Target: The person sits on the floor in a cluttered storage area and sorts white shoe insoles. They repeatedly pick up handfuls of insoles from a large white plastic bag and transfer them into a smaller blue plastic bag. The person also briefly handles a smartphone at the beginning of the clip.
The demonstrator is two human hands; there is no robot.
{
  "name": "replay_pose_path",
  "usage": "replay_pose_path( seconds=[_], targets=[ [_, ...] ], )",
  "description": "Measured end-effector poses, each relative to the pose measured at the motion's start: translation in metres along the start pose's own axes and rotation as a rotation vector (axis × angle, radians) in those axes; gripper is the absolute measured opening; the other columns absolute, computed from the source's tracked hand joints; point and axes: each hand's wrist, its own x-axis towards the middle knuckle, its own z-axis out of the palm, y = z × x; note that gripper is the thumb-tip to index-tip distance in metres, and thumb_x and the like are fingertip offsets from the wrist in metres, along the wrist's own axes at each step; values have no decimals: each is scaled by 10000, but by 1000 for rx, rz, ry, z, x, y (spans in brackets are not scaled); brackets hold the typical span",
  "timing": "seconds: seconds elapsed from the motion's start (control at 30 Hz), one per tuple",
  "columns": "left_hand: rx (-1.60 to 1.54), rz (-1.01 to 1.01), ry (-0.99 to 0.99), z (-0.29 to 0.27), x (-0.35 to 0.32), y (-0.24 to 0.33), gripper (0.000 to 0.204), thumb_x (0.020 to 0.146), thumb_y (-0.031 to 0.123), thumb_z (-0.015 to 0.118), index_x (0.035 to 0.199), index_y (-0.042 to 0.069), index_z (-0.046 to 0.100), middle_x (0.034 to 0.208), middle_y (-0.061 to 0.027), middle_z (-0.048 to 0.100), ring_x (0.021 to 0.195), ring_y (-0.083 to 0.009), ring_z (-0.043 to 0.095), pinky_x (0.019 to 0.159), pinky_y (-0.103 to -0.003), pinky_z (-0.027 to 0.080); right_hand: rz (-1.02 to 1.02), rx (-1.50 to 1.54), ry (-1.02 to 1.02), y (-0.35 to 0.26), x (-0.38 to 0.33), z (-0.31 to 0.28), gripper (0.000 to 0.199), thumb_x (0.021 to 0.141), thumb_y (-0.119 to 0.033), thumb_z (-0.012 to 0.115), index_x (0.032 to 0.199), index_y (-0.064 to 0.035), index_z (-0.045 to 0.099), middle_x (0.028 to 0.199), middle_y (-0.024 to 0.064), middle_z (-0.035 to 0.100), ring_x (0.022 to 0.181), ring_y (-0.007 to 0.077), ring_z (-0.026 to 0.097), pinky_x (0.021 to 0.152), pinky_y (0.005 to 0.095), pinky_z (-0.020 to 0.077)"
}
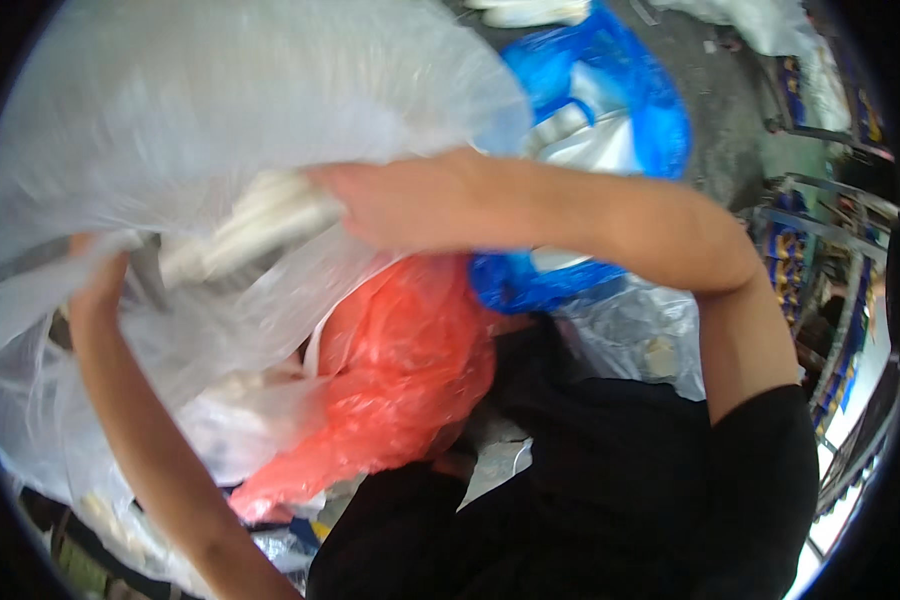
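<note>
A large clear plastic bag (260,90) fills the upper left, its mouth spread toward me. My left hand (98,268) is closed at the bag's left edge, where the film gathers over its partly hidden fingers. Reaching across from the right, my right hand (395,205) is closed on a cream-white bundle (250,230) at the bag's mouth. Motion blurs both the hand and the bundle, so I cannot tell what the bundle is made of. Below my right forearm lies a red plastic bag (410,360), crumpled against the clear film.
A blue plastic bag (660,110) with white items inside stands beyond my right forearm. Another clear bag (650,335) sits beside my body. Metal racks (820,230) holding blue and gold pieces line the right side. Grey floor (725,120) shows at the upper right.
</note>
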Motion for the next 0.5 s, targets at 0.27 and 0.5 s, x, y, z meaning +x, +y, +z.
replay_pose_path(
  seconds=[0.27, 0.5],
  targets=[
    [158, -78, -92, 98, -54, 35, 229, 979, 198, 658, 1131, 27, 680, 994, -113, 725, 894, -204, 682, 833, -338, 529, -330, -104, 411, 52, -203, -61, 436, 717, -70, 767, 1146, -47, 694, 1056, 101, 726, 954, 288, 720, 799, 389, 594],
    [36, 732, -198, 312, -98, 121, 292, 856, 233, 756, 1061, 34, 698, 1019, -107, 723, 1074, -317, 669, 1028, -453, 490, 4, 1319, 1042, 204, -258, 7, 588, 855, -106, 777, 1385, 8, 549, 1267, 126, 677, 1141, 288, 673, 1015, 453, 530]
  ],
)
